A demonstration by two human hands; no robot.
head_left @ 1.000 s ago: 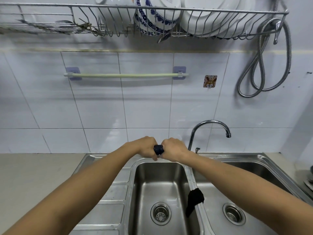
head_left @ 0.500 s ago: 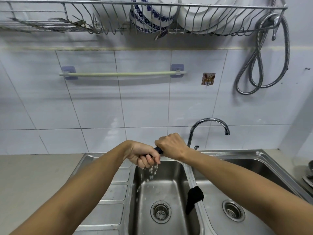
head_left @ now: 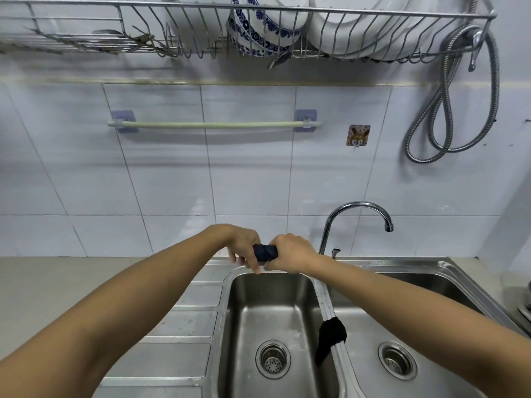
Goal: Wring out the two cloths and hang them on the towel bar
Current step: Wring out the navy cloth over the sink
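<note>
From the head camera, both hands meet at about 6 o'clock from the picture's centre, over the back rim of the left sink basin (head_left: 270, 317). The twisted dark cloth (head_left: 265, 252) runs sideways between them: the right hand (head_left: 291, 255) is wrapped around its 3 o'clock end, fingers curled tight, while the left hand (head_left: 244, 247) is at its 9 o'clock end with the fingers loosened and pointing downward (whether the palm or thumb grips the cloth there cannot be told). Only the short middle stretch of cloth shows, bunched and knotted-looking, between the two hands.

The second cloth (head_left: 330, 336), black, is draped over the divider (head_left: 326, 297) between the two basins, toward 5 o'clock from the hands and well apart from them, its longer tail hanging into the left basin.

The towel bar (head_left: 214, 125) is fixed to the tiled wall at 12 o'clock from the hands, bare. Above it a wire dish rack (head_left: 258, 30) holds plates. The tap (head_left: 356, 216) curves up at 2 o'clock from the right hand.
</note>
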